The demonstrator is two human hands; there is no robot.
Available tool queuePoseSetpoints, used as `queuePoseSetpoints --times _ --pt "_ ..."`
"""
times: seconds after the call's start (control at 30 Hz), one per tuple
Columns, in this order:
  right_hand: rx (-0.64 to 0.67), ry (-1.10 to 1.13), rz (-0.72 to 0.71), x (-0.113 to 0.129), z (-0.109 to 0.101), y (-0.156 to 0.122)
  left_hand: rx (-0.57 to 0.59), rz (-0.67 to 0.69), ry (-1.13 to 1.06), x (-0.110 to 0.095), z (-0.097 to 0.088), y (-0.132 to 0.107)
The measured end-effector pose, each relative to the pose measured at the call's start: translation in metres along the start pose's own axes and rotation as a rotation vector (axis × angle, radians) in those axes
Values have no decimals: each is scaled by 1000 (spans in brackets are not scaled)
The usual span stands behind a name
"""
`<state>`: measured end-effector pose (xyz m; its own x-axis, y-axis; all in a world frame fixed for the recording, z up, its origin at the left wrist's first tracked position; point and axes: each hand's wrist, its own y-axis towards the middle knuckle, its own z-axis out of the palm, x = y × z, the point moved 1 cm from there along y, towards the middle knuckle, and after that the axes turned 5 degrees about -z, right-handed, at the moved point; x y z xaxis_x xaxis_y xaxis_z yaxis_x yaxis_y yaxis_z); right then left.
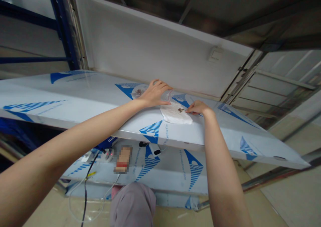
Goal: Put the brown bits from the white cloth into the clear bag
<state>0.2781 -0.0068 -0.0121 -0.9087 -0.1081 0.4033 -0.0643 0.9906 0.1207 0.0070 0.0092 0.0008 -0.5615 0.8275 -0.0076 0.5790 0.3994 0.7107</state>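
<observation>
A panel covered in blue-printed protective film (75,96) is noted, with a clear plastic cup (140,91) lying on its side on it, brown bits visible inside. The cup is gripped by the left hand (154,94), fingers spread and curled over it. A white cloth (175,116) is touched by the cup's rim, with brown crumbs (180,110) on top. The cloth is touched by the right hand (198,108), fingers close together and extended; nothing is held. A wall switch (215,54) is seen beyond.

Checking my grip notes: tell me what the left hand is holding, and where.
The left hand wraps over the middle of a clear plastic cylindrical cup lying on its side.
</observation>
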Motion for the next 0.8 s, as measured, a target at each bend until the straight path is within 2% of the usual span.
queuePoseSetpoints --times 0.1,0.2,0.33,0.47,0.8 --pt "-19 -21 -9 3 -3 -3 13 4 -13 0 0 0" --pt "-111 27 10 22 -8 -9 41 -5 -41 -1 0 1" --pt "-331 248 -241 66 -8 -18 83 -33 -88 -6 1 2" --pt "-391 255 -369 94 -2 -23 92 -56 -114 -9 2 3" --pt "-362 98 -426 97 1 -24 110 -83 -118 -7 5 3"
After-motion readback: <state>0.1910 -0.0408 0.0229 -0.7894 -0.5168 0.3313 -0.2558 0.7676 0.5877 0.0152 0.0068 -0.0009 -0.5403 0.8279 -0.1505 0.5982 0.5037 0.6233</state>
